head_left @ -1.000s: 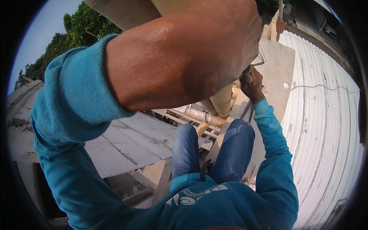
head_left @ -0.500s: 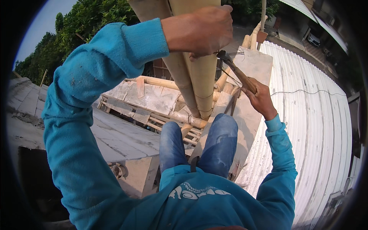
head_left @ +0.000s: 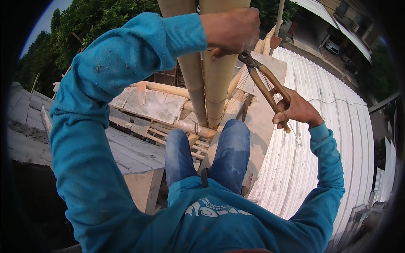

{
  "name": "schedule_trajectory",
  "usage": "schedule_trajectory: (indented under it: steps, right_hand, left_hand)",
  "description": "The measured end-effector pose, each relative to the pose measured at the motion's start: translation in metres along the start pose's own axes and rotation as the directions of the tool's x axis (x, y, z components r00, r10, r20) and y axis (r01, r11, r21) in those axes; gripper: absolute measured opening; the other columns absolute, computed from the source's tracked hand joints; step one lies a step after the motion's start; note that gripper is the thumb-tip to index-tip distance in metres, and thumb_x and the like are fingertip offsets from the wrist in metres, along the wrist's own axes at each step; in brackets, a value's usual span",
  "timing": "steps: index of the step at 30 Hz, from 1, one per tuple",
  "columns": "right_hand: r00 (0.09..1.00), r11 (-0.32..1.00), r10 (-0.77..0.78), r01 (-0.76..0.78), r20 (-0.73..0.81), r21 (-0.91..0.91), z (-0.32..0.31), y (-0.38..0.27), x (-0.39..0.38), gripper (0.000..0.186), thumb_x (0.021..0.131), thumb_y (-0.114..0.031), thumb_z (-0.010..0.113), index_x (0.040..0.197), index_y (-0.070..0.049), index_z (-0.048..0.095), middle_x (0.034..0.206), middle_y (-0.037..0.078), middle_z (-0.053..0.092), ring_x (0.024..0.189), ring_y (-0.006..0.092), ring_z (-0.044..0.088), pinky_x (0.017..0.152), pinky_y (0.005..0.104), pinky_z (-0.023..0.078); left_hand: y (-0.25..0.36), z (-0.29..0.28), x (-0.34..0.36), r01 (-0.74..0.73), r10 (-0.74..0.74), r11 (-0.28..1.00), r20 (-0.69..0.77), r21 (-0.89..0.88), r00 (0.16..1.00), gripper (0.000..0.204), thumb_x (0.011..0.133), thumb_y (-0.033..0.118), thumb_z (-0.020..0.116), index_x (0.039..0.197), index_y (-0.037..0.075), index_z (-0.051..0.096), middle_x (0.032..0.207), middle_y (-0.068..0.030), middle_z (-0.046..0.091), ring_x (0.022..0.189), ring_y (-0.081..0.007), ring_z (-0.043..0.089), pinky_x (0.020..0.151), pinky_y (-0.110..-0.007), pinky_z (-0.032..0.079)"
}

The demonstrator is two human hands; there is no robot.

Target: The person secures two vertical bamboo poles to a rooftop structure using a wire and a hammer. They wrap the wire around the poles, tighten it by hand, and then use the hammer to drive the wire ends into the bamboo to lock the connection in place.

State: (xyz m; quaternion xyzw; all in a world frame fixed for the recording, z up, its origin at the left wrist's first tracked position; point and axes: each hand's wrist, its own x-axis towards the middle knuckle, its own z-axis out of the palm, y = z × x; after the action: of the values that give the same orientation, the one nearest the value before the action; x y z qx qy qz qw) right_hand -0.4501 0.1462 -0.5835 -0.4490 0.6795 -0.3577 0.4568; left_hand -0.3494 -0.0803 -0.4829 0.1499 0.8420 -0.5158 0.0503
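My left hand (head_left: 231, 29) is closed high up in front of two upright bamboo poles (head_left: 217, 90); what it holds, if anything, I cannot make out. My right hand (head_left: 295, 107) grips a long-handled cutter or pincers (head_left: 268, 89) with a dark metal head and two worn handles, held at a slant. The head is just below and right of my left hand. Thin wire (head_left: 294, 133) dangles around the handles and my right fingers.
My knees rest near a concrete ledge (head_left: 257, 141). Horizontal bamboo (head_left: 162, 87) and grey boards (head_left: 166, 107) lie below. A corrugated white roof (head_left: 331, 156) drops away right, a grey slab roof (head_left: 133, 149) lies left. Trees (head_left: 105, 17) and a parked car (head_left: 332, 46) are beyond.
My left hand has moved away from the camera and slightly upward. My right hand has moved right, and the cutter now shows both handles apart. More of the poles and surroundings show.
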Motion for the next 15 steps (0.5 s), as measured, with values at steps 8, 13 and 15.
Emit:
schedule_trajectory:
  steps: [8,13,15]
  right_hand:
    - [0.815,0.438,-0.551,0.096,-0.183,-0.894,-0.005,-0.041,-0.031,0.069,0.066,-0.007,0.080,0.125,-0.007,0.044,0.100,0.017,0.059,0.083,0.0325,0.063,0.072,0.0392,0.054]
    - [0.639,-0.238,-0.768,-0.340,-0.038,-0.910,-0.030,-0.058,-0.044,0.085,0.068,-0.006,0.078,0.144,-0.012,0.040,0.120,0.009,0.054,0.106,0.0266,0.055,0.096,0.0403,0.044]
    - [0.578,-0.355,-0.814,-0.405,0.065,-0.843,-0.050,-0.064,-0.052,0.084,0.072,-0.011,0.075,0.147,-0.011,0.038,0.124,0.009,0.054,0.108,0.0257,0.054,0.097,0.0390,0.044]
  left_hand:
    - [-0.002,-0.002,-0.004,0.054,-0.052,0.991,0.016,-0.125,0.999,0.056,0.034,0.048,0.091,0.080,0.018,0.078,0.081,0.0056,0.071,0.082,-0.0124,0.064,0.077,-0.025,0.046]
    - [-0.004,-0.004,-0.005,0.035,-0.041,0.996,-0.068,-0.087,0.997,0.054,0.035,0.048,0.091,0.078,0.018,0.078,0.086,0.0028,0.072,0.092,-0.0148,0.062,0.081,-0.026,0.047]
    - [-0.008,-0.006,-0.013,0.004,-0.014,0.995,-0.099,-0.101,0.995,0.053,0.038,0.047,0.091,0.080,0.017,0.078,0.088,0.0014,0.071,0.094,-0.0158,0.062,0.082,-0.026,0.048]
